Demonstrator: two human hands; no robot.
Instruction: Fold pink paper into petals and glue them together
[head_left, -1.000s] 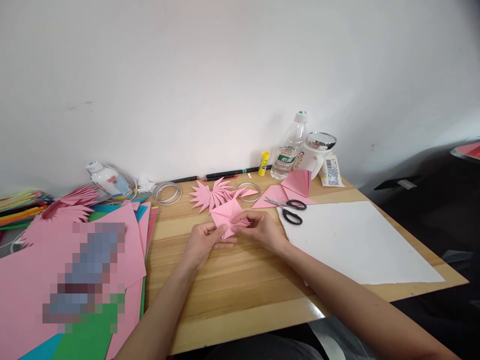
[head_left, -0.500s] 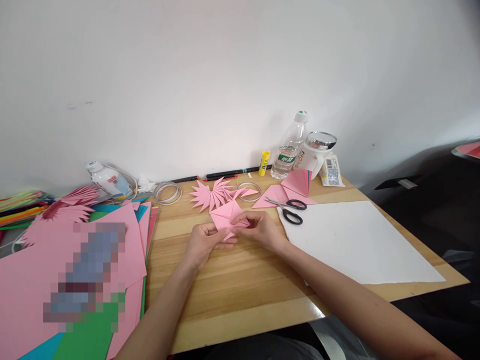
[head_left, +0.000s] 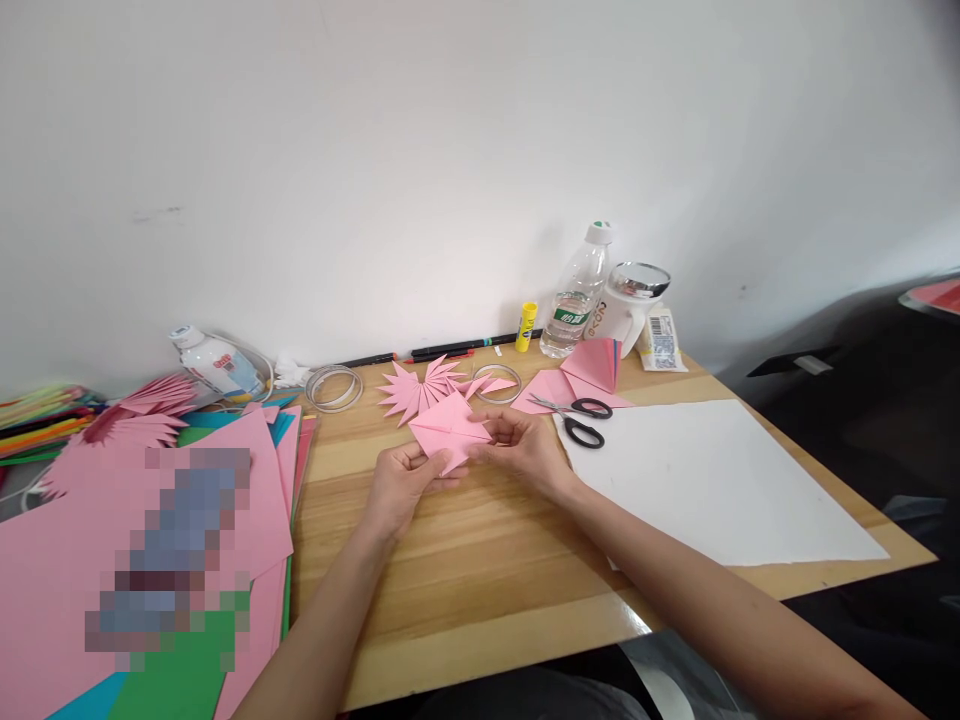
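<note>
A small folded pink paper [head_left: 448, 428], diamond-shaped with creases meeting near its middle, is held up over the wooden table. My left hand [head_left: 403, 485] grips its lower left part, thumb on top and fingers beneath. At the right corner my right hand [head_left: 523, 448] pinches it, some fingertips hidden behind the sheet. Just behind the paper lies a pink pleated paper fan shape [head_left: 421, 388] with pointed tips. Black-handled scissors [head_left: 585, 420] rest to the right of my right hand.
Stacked coloured paper [head_left: 259, 500] covers the left side. Along the wall stand a glue stick [head_left: 526, 327], a water bottle [head_left: 574, 300] and a white mug [head_left: 624, 320]. Tape rolls [head_left: 334, 389] lie near several pens. A white sheet [head_left: 720, 490] covers the table's right part.
The pink paper now lies flatter and more open to view, turned slightly. My right hand has shifted from over its middle to its right corner; my left hand still holds it.
</note>
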